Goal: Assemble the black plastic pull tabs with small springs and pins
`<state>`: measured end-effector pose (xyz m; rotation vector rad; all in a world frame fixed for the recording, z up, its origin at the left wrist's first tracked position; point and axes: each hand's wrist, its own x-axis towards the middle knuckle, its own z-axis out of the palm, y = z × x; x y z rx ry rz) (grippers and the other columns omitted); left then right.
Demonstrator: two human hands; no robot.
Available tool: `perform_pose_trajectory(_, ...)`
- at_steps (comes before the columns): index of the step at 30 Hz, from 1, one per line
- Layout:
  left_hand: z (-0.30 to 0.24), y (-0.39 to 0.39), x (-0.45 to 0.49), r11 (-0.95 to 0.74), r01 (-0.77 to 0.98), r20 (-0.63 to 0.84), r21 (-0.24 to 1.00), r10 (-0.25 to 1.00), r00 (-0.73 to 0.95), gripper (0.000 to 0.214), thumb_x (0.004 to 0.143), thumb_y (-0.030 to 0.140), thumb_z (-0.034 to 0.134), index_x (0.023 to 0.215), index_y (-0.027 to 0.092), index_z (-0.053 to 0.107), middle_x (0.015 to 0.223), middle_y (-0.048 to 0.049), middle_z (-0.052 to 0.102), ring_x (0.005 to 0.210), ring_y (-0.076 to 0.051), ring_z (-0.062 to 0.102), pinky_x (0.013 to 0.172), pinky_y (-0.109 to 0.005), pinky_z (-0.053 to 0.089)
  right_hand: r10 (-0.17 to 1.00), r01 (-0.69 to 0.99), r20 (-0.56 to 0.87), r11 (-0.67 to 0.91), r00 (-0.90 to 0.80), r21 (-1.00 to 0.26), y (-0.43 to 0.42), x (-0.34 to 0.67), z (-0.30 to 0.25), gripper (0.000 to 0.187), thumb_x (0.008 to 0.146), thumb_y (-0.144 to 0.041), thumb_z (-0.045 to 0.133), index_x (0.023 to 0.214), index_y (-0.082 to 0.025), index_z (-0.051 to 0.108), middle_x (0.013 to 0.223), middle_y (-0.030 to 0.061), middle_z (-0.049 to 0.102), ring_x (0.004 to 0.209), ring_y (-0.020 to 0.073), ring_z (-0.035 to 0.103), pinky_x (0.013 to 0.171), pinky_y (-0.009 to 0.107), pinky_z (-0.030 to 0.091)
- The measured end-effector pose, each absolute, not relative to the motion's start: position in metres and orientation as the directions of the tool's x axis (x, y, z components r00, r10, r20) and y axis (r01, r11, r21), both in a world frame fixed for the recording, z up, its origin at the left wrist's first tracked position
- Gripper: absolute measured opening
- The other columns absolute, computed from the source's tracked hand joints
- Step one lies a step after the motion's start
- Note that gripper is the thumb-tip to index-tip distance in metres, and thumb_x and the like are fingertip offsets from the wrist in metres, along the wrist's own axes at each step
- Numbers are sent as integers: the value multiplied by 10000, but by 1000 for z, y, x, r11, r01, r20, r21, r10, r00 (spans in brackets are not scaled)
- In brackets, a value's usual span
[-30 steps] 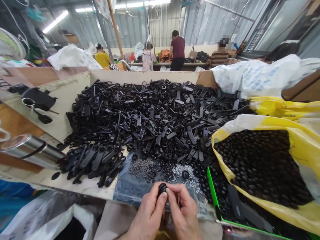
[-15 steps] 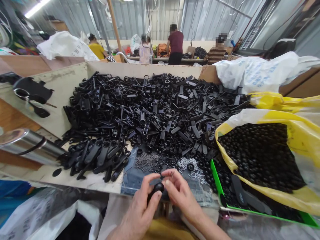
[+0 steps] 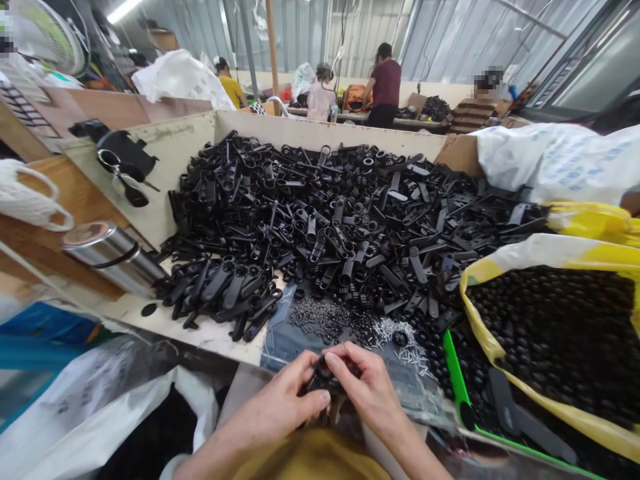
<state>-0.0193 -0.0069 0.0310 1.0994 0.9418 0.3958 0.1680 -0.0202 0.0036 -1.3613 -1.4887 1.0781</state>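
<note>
My left hand (image 3: 287,400) is closed round a small black plastic part (image 3: 319,377), just past the near edge of the table. My right hand (image 3: 367,383) pinches the same part from the other side, thumb and fingers pressed together at its upper end. The fingers cover much of it, so its full shape is hidden. Beyond the hands lies a denim cloth (image 3: 280,340). On it are a spread of tiny dark metal pieces (image 3: 317,317) and a scatter of silver pins (image 3: 395,333).
A large heap of black plastic handles (image 3: 310,213) fills the walled table. More handles (image 3: 225,290) lie front left beside a steel flask (image 3: 113,257). At right, a yellow-white bag (image 3: 480,320) of black knobs stands by a green tray (image 3: 454,370). Several people work at the back.
The view has swung left. A rounded black knob showed in my left hand before; now a dark part is gripped between both hands, which have come closer together.
</note>
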Motion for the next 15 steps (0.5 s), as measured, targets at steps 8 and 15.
perform_pose_trajectory(8,33,-15,-20,564,110,-520,819,647,557,375,811,444,681,1013,196,485,647,61,571,539,-97,469,560,-249,342,989,318,31,77,-148,-945,-26,168,10,284,1020,-399,577,1002,-217,795,816,17,752,703,175,660,645,264,492)
perform_pose_trajectory(15,27,-24,-31,600,89,-543,795,638,546,379,786,458,692,974,195,496,618,78,521,559,-91,405,509,-223,288,962,295,-87,-7,-258,-956,-34,175,-1,301,961,-430,635,1124,-229,787,771,-1,650,670,168,560,625,283,445)
